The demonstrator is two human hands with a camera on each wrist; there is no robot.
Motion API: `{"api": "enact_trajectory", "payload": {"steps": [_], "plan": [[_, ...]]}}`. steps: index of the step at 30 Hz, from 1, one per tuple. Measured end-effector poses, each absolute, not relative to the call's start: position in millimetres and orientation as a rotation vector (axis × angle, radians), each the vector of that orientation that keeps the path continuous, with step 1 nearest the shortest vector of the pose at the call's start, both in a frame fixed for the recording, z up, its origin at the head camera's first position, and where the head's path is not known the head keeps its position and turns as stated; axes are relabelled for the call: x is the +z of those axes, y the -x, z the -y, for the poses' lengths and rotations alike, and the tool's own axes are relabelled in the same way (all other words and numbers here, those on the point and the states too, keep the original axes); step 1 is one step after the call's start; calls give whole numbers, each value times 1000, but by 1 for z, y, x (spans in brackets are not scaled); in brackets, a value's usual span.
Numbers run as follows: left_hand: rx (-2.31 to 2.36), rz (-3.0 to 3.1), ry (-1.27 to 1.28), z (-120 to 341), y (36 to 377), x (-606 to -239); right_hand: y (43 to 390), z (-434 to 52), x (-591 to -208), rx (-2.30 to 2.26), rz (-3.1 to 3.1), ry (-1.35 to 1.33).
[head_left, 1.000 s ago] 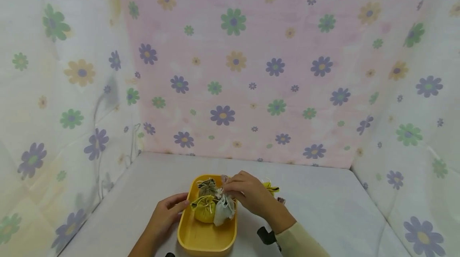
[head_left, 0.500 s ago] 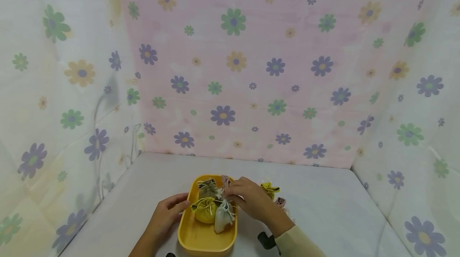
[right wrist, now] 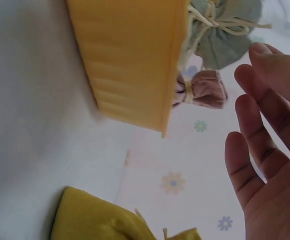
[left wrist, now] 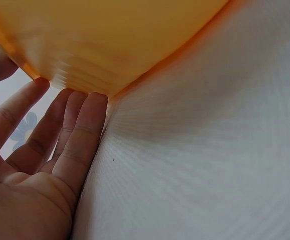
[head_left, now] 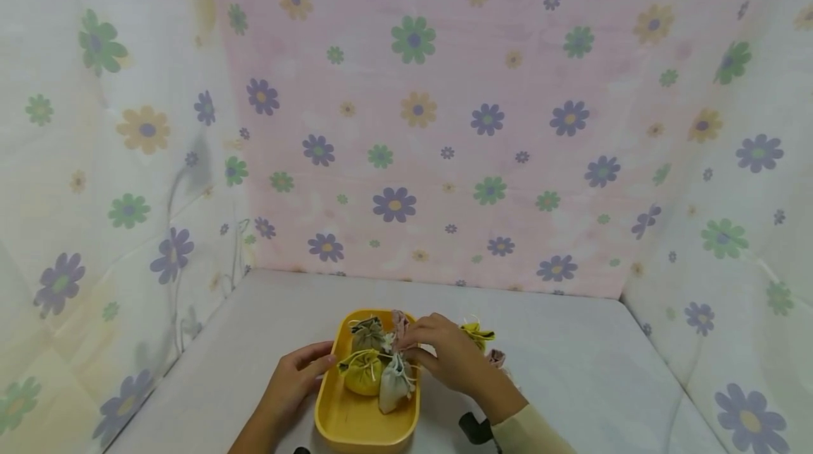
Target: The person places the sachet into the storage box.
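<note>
A yellow tray (head_left: 343, 420) sits on the white table (head_left: 571, 369) and holds several small drawstring pouches: an olive one (head_left: 368, 332), a yellow one (head_left: 362, 371), a pale green one (head_left: 395, 382) and a pink one (head_left: 399, 320). My right hand (head_left: 438, 354) hovers over the tray's right rim beside the pale green pouch. In the right wrist view that hand (right wrist: 270, 150) has relaxed fingers and holds nothing. My left hand (head_left: 295, 376) rests straight fingers (left wrist: 79, 135) against the tray's left wall (left wrist: 109, 40).
Outside the tray, right of my right hand, lie a yellow pouch (head_left: 478, 332) and a pink pouch (head_left: 497, 356). Flowered fabric walls (head_left: 413, 122) close in the table at the back and on both sides.
The pale green pouch has gone down into the tray next to the yellow one, and my right hand has let go of it. The left hand has not moved.
</note>
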State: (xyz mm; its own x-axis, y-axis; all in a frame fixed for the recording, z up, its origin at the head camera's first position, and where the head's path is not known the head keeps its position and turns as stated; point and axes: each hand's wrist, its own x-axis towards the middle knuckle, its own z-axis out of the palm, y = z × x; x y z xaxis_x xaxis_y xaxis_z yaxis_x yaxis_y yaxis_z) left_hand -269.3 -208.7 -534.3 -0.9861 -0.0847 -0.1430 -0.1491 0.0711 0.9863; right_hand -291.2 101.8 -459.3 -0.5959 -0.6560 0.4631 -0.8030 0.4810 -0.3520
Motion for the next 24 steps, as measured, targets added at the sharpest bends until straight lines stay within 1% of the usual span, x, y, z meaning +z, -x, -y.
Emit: {"api": "enact_trajectory", "payload": {"steps": [5, 16, 24], "plan": [[2073, -2285, 245, 209, 267, -533, 285, -110, -452, 822, 2441, -1148], [2074, -2289, 240, 210, 269, -535, 280, -132, -448, 974, 2398, -891], [2098, -2262, 232, 214, 271, -539, 281, -155, -453, 1070, 2361, -679]]}}
